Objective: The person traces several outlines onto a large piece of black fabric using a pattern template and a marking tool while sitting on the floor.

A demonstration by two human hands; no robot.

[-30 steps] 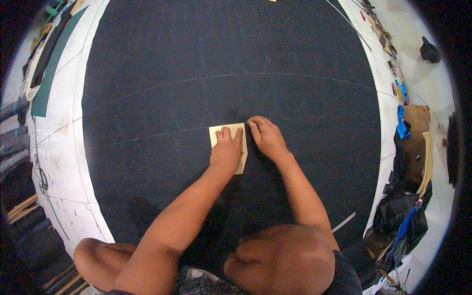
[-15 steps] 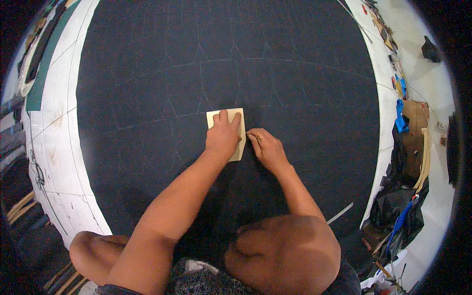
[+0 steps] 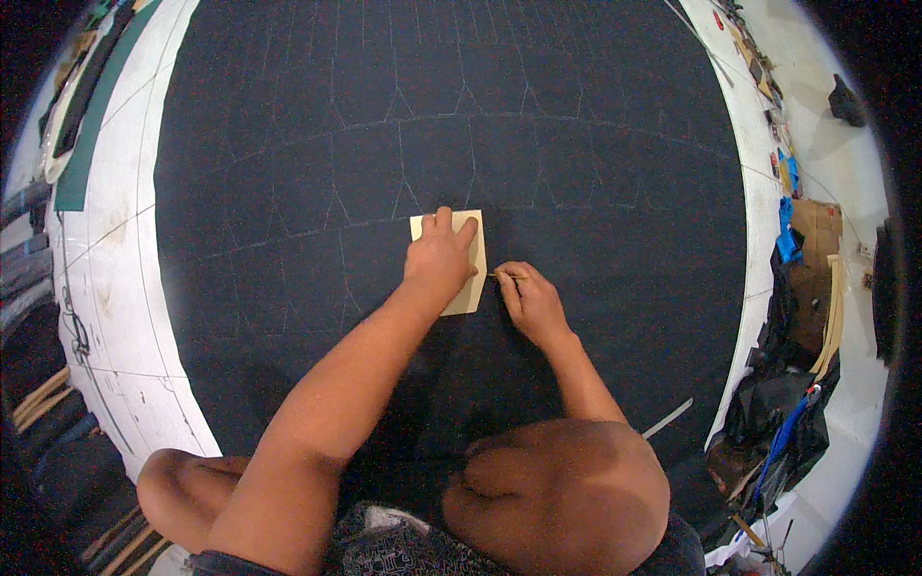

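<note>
My left hand (image 3: 437,259) lies flat, fingers spread, pressing the tan card (image 3: 465,261) onto the dark cloth (image 3: 576,192). My right hand (image 3: 530,302) pinches a thin marker (image 3: 507,276), its tip at the card's right edge. To trace cleanly, I judge I must keep the card pinned hard and run the tip tight against that edge. The card sits mostly under my left palm, just left of my right fingers, among faint chalk lines (image 3: 403,163).

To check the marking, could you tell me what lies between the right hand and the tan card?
In the head view, only a thin marking stick held by the right hand bridges to the tan card; beneath is dark cloth.
</note>
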